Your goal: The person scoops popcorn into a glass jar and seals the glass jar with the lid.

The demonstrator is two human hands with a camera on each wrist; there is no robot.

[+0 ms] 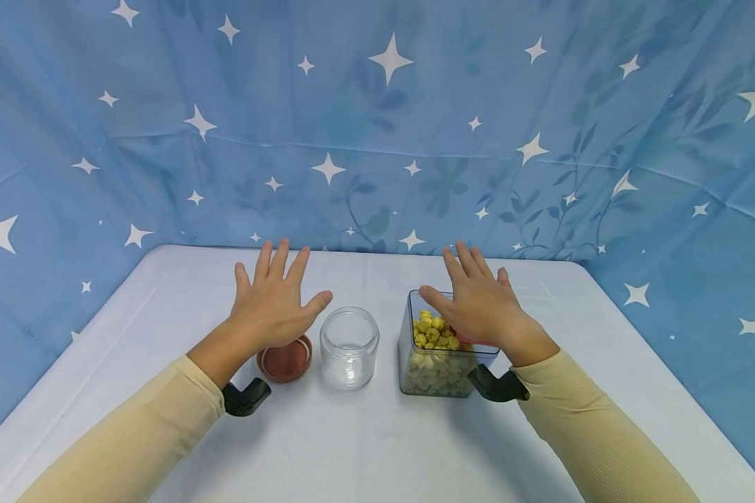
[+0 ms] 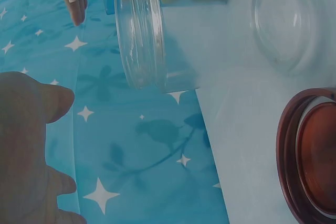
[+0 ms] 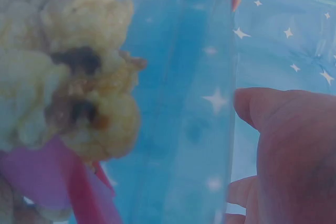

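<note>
My left hand (image 1: pixel 272 307) hovers with spread fingers above a reddish-brown lid (image 1: pixel 286 362) that lies on the table. Beside that lid stands a clear glass jar (image 1: pixel 349 349), uncovered, with nothing visible inside. Over a clear square container (image 1: pixel 437 374) of yellow popcorn (image 1: pixel 434 332), my right hand (image 1: pixel 480 305) is held with its fingers spread. Something pinkish-red (image 1: pixel 475 340) shows in the container, partly hidden by that hand. The right wrist view shows it as a pink piece (image 3: pixel 79 182) among the popcorn; its kind is unclear. Neither hand holds anything.
A white cloth covers the table (image 1: pixel 365 447). Behind it and along both sides hangs a blue curtain (image 1: pixel 352 105) with white stars and leaf shapes. A black wrist mount (image 1: pixel 245 398) is worn at each sleeve cuff.
</note>
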